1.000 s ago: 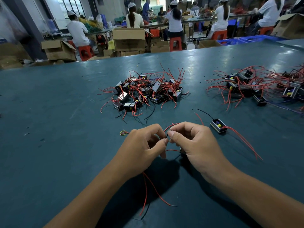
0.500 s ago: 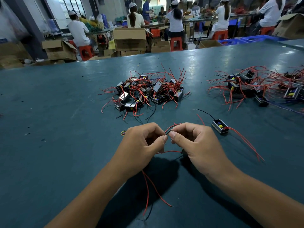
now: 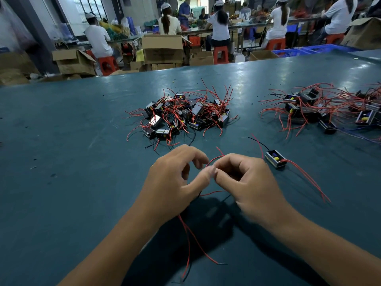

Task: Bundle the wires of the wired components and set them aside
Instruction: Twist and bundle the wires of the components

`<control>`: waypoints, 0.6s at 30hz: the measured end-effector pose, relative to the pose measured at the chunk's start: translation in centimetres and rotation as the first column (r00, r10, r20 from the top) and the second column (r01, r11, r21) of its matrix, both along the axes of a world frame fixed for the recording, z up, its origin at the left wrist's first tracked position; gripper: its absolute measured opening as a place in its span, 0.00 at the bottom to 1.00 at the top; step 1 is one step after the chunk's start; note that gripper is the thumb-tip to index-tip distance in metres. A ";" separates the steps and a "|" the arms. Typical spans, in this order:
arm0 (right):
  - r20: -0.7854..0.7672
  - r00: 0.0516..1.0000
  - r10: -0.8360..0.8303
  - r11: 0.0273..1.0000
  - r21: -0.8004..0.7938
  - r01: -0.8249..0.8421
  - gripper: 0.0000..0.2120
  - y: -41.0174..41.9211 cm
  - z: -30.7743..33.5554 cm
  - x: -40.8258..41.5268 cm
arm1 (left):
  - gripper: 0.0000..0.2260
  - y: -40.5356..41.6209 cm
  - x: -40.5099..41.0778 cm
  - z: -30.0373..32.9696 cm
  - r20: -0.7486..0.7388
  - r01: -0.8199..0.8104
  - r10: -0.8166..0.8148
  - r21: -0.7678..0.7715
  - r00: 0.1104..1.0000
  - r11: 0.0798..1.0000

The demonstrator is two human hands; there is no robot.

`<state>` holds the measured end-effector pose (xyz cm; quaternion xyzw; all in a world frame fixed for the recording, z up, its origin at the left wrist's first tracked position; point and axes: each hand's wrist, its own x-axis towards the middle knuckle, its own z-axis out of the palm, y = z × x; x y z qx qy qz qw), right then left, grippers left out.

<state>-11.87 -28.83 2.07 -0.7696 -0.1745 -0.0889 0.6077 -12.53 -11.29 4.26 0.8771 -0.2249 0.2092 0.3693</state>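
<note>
My left hand (image 3: 171,182) and my right hand (image 3: 247,182) meet fingertip to fingertip over the green table (image 3: 61,151), both pinching thin red wires (image 3: 214,158) that loop between them. More of these red wires (image 3: 193,238) trail from under my left hand toward me. The component they belong to is hidden under my hands. One small black boxed component (image 3: 275,158) with red and black leads lies just right of my right hand. A pile of similar components (image 3: 185,114) sits straight ahead, and another pile (image 3: 321,108) lies at the right.
Beyond the table's far edge stand cardboard boxes (image 3: 162,48), red stools and several seated people in white shirts at other benches. Blue crates (image 3: 305,51) are at the back right. Small black specks dot the table at the left.
My left index finger has lifted and spread away from the thumb, and the hands have shifted slightly. The small rubber band left of my left hand is now out of sight.
</note>
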 end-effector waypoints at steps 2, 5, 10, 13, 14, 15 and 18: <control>0.075 0.997 0.012 0.996 -0.094 -0.005 0.04 -0.1 0.2 -0.2 | 0.08 0.0 -0.1 0.3 0.039 0.010 -0.013 0.065 0.999 0.998; 0.137 0.990 0.022 0.986 -0.165 0.001 0.07 -0.1 0.5 -0.6 | 0.08 0.2 -0.3 0.6 0.058 0.001 -0.009 0.129 0.998 0.992; 0.199 0.980 0.026 0.973 -0.229 0.020 0.06 0.1 0.9 -1.0 | 0.09 0.4 -0.3 0.8 -0.161 0.027 -0.023 0.021 0.987 0.999; 0.206 0.978 0.028 0.970 -0.243 0.023 0.05 0.1 0.9 -1.0 | 0.11 0.5 -0.3 0.7 -0.268 0.019 -0.029 -0.039 0.963 0.999; 0.211 0.977 0.027 0.968 -0.250 0.027 0.05 0.1 0.9 -1.0 | 0.12 0.6 -0.2 0.7 -0.285 0.012 -0.024 -0.044 0.958 0.999; 0.226 0.974 0.026 0.965 -0.261 0.035 0.04 0.1 0.9 -1.0 | 0.12 0.6 -0.1 0.7 -0.308 -0.004 -0.016 -0.065 0.951 0.998; 0.330 0.943 0.034 0.931 -0.354 0.090 0.02 0.2 0.9 -1.2 | 0.13 0.2 -0.2 0.6 -0.467 -0.115 0.005 -0.208 0.884 0.971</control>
